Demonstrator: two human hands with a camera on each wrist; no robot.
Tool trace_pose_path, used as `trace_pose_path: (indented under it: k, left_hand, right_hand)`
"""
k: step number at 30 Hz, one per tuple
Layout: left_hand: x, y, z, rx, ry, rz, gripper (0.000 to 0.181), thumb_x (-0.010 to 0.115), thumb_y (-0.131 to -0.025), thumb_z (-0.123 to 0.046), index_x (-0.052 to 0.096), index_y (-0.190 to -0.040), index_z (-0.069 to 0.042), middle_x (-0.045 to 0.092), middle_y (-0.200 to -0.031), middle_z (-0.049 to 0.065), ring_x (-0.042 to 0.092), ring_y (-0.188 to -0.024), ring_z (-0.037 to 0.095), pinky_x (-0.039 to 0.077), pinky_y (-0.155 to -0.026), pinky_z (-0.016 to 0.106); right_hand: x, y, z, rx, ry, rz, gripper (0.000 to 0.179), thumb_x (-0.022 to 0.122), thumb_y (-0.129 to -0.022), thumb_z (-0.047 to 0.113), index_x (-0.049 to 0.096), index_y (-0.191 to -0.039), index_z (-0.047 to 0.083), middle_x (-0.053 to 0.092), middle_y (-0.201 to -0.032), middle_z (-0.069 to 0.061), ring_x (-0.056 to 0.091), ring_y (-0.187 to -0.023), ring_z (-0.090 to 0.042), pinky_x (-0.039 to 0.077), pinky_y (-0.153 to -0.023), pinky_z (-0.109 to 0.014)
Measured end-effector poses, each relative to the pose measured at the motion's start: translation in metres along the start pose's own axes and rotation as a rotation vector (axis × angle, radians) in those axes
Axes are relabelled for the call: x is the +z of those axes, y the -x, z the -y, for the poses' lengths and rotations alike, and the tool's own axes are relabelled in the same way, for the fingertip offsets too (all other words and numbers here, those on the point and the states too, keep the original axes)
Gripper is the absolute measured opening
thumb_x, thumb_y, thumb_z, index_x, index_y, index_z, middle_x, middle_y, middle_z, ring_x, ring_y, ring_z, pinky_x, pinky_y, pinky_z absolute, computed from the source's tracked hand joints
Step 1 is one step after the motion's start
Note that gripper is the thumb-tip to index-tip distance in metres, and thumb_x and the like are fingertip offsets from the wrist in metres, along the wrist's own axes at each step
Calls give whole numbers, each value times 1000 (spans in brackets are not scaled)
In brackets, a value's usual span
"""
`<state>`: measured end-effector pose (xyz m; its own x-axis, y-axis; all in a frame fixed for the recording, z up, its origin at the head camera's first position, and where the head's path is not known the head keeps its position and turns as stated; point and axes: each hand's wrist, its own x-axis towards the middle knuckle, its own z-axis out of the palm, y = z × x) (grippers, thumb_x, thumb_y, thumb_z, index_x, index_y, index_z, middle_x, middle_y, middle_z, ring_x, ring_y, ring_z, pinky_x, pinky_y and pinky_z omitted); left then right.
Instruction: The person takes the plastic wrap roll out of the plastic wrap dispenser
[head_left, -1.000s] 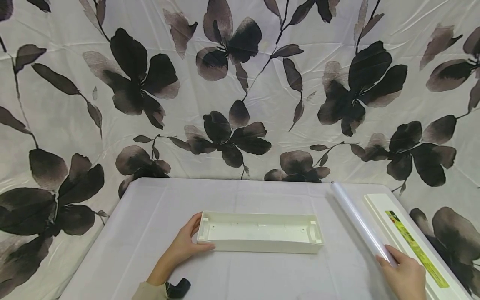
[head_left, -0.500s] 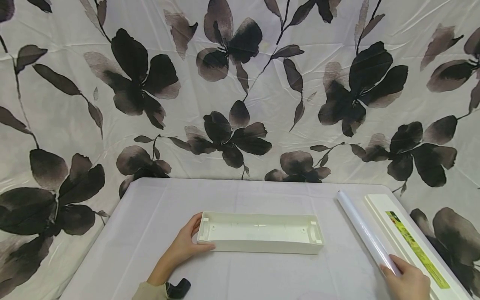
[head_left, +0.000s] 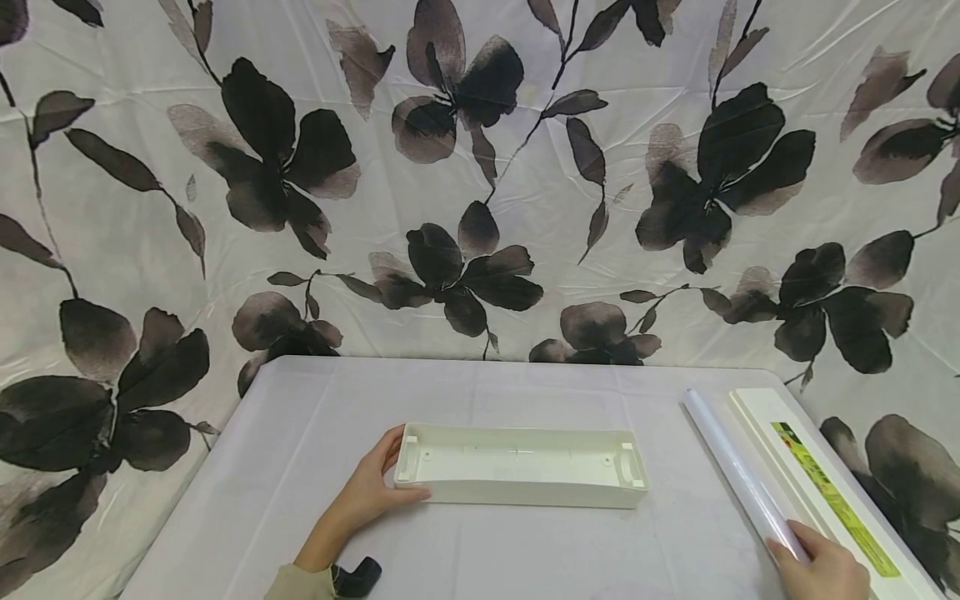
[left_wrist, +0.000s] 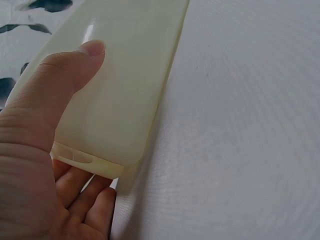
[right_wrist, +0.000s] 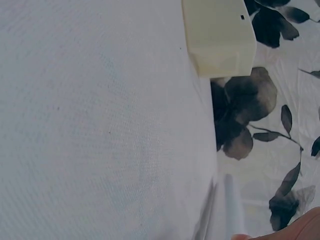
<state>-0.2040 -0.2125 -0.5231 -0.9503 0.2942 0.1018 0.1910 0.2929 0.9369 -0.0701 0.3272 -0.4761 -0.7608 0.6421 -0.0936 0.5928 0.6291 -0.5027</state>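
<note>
A long, shallow pale-cream plastic box [head_left: 517, 493] lies with its hollow side up at the middle of the table. My left hand [head_left: 367, 492] grips its left end, thumb along the front wall and fingers behind the end. In the left wrist view my left thumb [left_wrist: 75, 70] lies flat on the smooth wall of the box [left_wrist: 130, 95]. My right hand [head_left: 821, 567] pinches the near end of a shiny roll of cling film [head_left: 738, 467], which slants away from me on the right. The right wrist view catches only part of that hand [right_wrist: 300, 230] and the blurred roll [right_wrist: 231, 205].
Right of the roll, along the table's right side, lies a long white cover-like piece [head_left: 787, 471] with a yellow-green label [head_left: 836, 500]. A white cloth covers the table [head_left: 375, 392]. Behind it hangs a flowered sheet [head_left: 585, 275].
My right hand has moved the cling film roll to the right and a little towards me, closer to the labelled white piece. The left hand and the box stay put.
</note>
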Motion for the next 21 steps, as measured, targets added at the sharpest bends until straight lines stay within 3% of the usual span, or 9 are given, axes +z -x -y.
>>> trace_pose_path:
  k: [13,21]
  left_hand:
    - [0,1,0,18,8,1,99,95,-66,-23,40,-147,-15,47,-147,13,43,-137,33,31,-113,50]
    - [0,1,1,24,3,2,99,94,-66,-23,39,-147,-14,47,-147,13,43,-137,33,31,-113,50]
  right_hand:
    - [4,1,-2,-18,-13,22,60,79,-79,14,53,-123,-20,58,-118,-36,61,-92,-48,46,-86,-64]
    - [4,1,-3,-62,14,32,61,82,-76,18,56,-119,-18,63,-106,-34,62,-77,-34,50,-75,-57]
